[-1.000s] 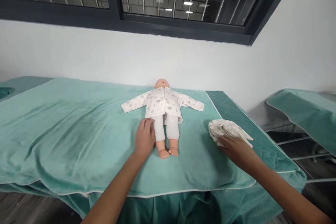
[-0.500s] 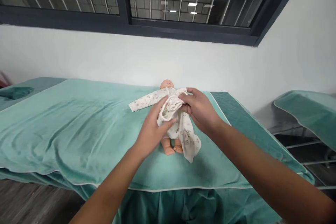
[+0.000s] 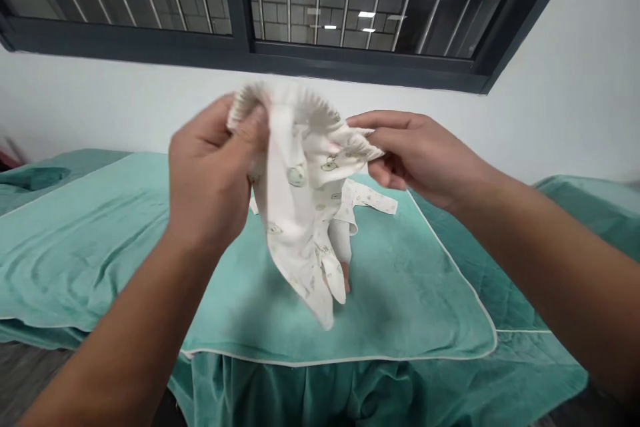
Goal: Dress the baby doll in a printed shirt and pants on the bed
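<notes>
A pair of white printed baby pants (image 3: 300, 193) hangs in the air between my hands, its gathered waistband at the top and its legs drooping. My left hand (image 3: 215, 167) is closed on the waistband's left side, thumb over the edge. On the other side, my right hand (image 3: 415, 153) pinches the right end of the waistband. Behind the pants lies a baby doll, mostly hidden; a white printed top (image 3: 370, 198) with one sleeve stretched right and a bit of its leg (image 3: 345, 277) show.
The doll rests on a green blanket (image 3: 400, 307) spread over a bed by a white wall (image 3: 125, 107). A dark-framed window (image 3: 360, 57) with bars is above. Another green-covered surface (image 3: 590, 203) stands at the right.
Both hands have lifted the pants up from over the doll and moved apart. The bunched waistband is now spread wide, and the pants cover the doll's head from view.
</notes>
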Tool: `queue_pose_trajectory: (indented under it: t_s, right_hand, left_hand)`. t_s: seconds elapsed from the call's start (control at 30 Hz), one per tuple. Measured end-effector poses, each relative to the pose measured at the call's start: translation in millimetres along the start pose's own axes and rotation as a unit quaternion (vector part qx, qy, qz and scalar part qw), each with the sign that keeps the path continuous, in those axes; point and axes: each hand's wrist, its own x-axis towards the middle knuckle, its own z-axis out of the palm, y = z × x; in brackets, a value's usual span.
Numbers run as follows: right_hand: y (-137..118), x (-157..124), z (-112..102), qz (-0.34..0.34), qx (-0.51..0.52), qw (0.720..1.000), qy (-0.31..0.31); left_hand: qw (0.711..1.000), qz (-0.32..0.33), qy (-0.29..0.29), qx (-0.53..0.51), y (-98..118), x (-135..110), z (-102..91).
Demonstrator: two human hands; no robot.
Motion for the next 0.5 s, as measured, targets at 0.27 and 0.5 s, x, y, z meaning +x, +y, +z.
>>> queue_pose_trajectory:
  t_s: [0.27, 0.5]
  right_hand:
    - [-7.1, -4.7, 5.2, -0.117, -0.162, 0.978, 0.062]
    - [4.1, -16.4, 9.5, -0.192, -0.191, 0.959, -0.088]
  left_hand:
    - [0.991, -0.086, -0.034, -0.096, -7.1, 18.3, -10.5]
    - [0.950, -0.204, -0.030, -0.236, -24.3, 12.6, -9.9]
